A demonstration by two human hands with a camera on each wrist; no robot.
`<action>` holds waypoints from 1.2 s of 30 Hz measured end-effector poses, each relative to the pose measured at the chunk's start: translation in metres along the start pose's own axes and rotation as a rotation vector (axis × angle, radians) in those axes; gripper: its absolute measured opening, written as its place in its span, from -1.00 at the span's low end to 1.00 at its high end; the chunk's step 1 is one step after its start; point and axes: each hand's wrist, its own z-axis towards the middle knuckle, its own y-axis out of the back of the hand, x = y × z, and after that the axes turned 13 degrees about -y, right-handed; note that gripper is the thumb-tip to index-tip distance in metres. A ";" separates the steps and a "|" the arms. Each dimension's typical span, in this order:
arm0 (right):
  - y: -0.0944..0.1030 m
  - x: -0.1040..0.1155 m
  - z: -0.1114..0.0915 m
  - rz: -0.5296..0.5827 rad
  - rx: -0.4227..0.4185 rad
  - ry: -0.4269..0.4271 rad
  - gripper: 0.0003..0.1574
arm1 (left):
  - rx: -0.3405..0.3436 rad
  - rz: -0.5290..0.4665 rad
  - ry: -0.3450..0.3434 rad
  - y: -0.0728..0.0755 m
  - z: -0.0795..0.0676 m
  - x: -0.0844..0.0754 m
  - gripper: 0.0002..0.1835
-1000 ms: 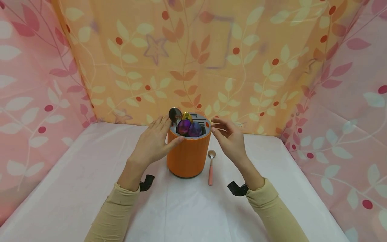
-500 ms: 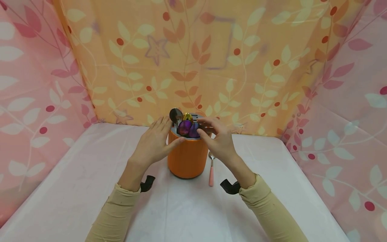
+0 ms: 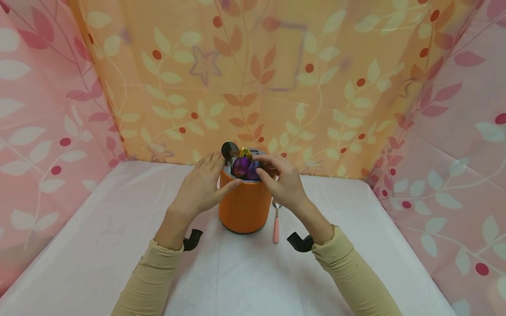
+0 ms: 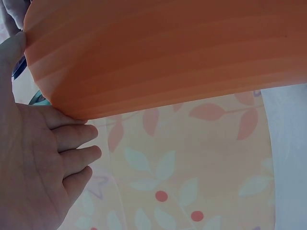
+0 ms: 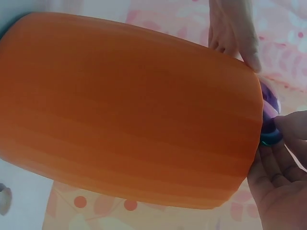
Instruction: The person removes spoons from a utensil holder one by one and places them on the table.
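An orange ribbed utensil holder (image 3: 244,206) with a grey slotted top stands upright on the table. Shiny spoon heads stick out of it: a silver spoon (image 3: 229,150), a gold spoon (image 3: 245,153), a purple spoon (image 3: 241,166) and a blue-violet spoon (image 3: 253,170). My left hand (image 3: 199,186) rests on the holder's left side, fingers extended, thumb along the front rim. From the right, my right hand (image 3: 286,182) pinches the blue-violet spoon's head between thumb and fingers. Its handle is hidden inside. Both wrist views are largely filled by the holder.
A small spoon with a pink handle (image 3: 276,228) lies on the white tablecloth (image 3: 245,276), right of the holder and partly under my right hand. Behind the table hangs an orange leaf-patterned cloth (image 3: 253,79), with pink cloths on both sides.
My right hand has moved left from beside the rim to over the holder's top, and its thumb and fingers have closed on the blue-violet spoon. The left hand has stayed in place.
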 end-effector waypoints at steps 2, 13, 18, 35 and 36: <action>0.001 0.000 0.001 0.002 0.007 -0.014 -0.63 | -0.005 0.000 -0.001 0.000 0.000 0.000 0.07; 0.002 0.004 0.003 0.031 0.002 -0.082 -0.66 | 0.007 -0.005 0.010 0.000 0.001 -0.001 0.08; 0.005 0.009 0.004 0.059 -0.005 -0.092 -0.66 | 0.015 -0.008 0.016 0.000 0.001 0.000 0.09; 0.019 0.016 0.008 0.177 -0.090 -0.173 -0.66 | 0.031 0.002 0.017 0.000 0.000 0.000 0.10; 0.020 0.017 0.008 0.183 -0.102 -0.178 -0.65 | 0.031 0.003 0.016 0.000 -0.001 0.000 0.09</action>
